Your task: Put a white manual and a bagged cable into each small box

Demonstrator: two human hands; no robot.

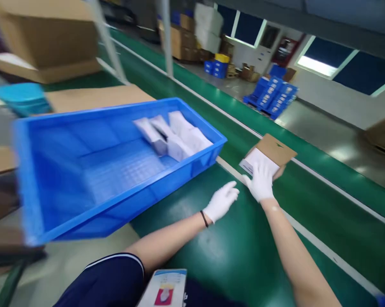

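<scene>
My right hand (261, 181), in a white glove, rests with fingers stretched out on a white packet or small box (251, 158) in an open cardboard carton (278, 148). The carton stands at the white line along the green work surface. My left hand (221, 202), gloved in white too, hovers over the green surface (208, 243) between the carton and a large blue bin (166, 189). Its fingers are loosely extended with nothing in them. Several white packages (181, 138) lie at the far right end of the bin.
A big cardboard box (61, 40) and a teal stack (21, 96) are at the left. Metal posts (167, 42) rise behind the bin. Blue crates (273, 96) and stacked cartons (182, 40) stand on the floor beyond the green line.
</scene>
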